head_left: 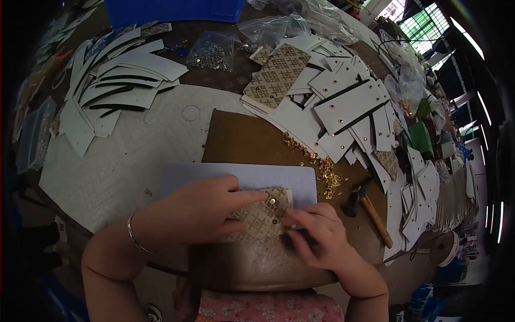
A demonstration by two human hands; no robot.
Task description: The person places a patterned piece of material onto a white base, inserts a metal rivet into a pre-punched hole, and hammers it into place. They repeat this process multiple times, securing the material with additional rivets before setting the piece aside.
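Observation:
A small beige panel with a brown lattice pattern (252, 219) lies partly over a pale grey sheet (263, 174). One gold stud (272, 202) shows near its upper right, and a dark ringed hole (275, 221) sits below it. My left hand (201, 206) holds the panel from the left, index finger stretched toward the stud and thumb lower down. At the panel's right edge my right hand (319, 236) has its fingers bent close to the hole; whatever they pinch is hidden.
Loose gold studs (329, 177) are heaped on the brown work board (236, 134). A wooden-handled hammer (375, 220) lies to the right. White studded panels (348, 107) pile up beyond, with curved white pieces (123, 75) at far left. A blue bin (171, 13) stands at the back.

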